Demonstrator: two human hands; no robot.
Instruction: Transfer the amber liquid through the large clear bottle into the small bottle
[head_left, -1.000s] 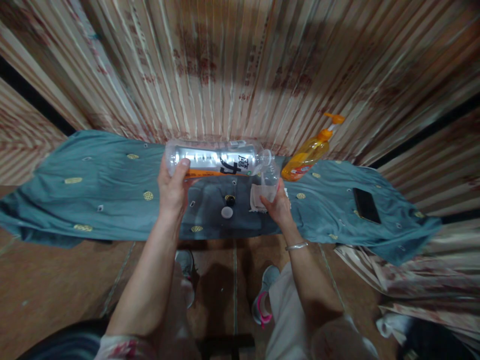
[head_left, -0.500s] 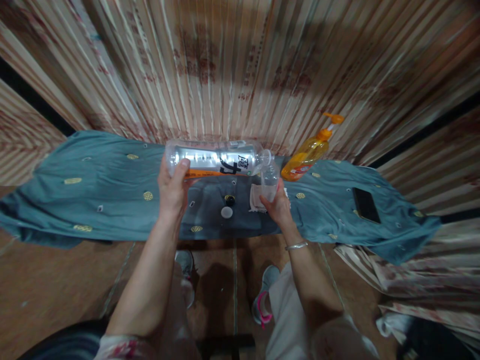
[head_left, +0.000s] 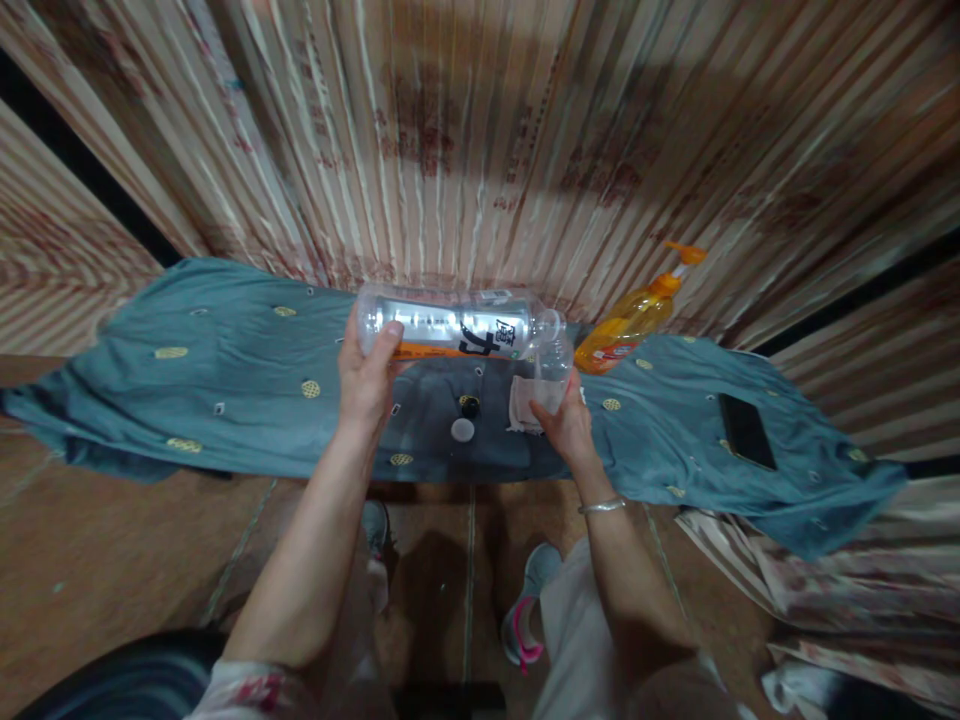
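Head view, reading left to right. Far left I get a dark bar (head_left: 90, 165) slanting down in front of the striped curtain (head_left: 480, 150), then the green sheet (head_left: 255, 420), printed with small yellow figures and spread across the full width below it.

Left hand (head_left: 366, 378) is curled partway closed around the base end of the bottle (head_left: 450, 325), thumb on top by the label. Bottle is clear, held sideways above the sheet, neck to the right; label silver with an orange stripe and black characters. Can't tell from here if liquid is moving.

Below the bottle I have the white cap (head_left: 463, 430) flat on the sheet, dark cap (head_left: 470, 407) just behind it. Next, the pale rag (head_left: 521, 405), partly hidden by the clear container (head_left: 553, 365). Bottle mouth sits at the container's top; contact I can't confirm.

Right hand (head_left: 568, 420) wraps the container's lower part, fingers bent around it, bracelet (head_left: 602, 506) on that wrist. Just right of it: orange pump bottle (head_left: 630, 325), appearing tilted. Far right, well apart: black phone (head_left: 747, 430), flat on the sheet.
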